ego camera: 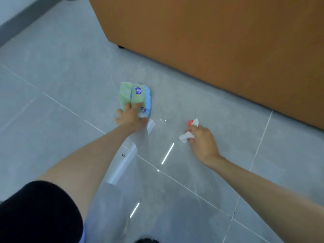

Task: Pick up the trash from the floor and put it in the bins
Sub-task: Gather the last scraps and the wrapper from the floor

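A crumpled green and blue plastic wrapper (135,95) lies on the grey tiled floor. My left hand (131,116) rests on its near end with the fingers spread out straight. A clear plastic sheet (126,163) runs from under that palm back toward me; whether the hand holds it I cannot tell. To the right, my right hand (201,139) grips crumpled white tissue (185,136) just above the floor. A small red piece (190,122) shows at the fingertips beside more tissue.
A large orange-brown cabinet (219,50) stands close behind the trash, its foot (121,47) on the floor. A grey wall base (21,20) runs at the far left. My knee in black shorts (38,213) fills the lower left. No bin is in view.
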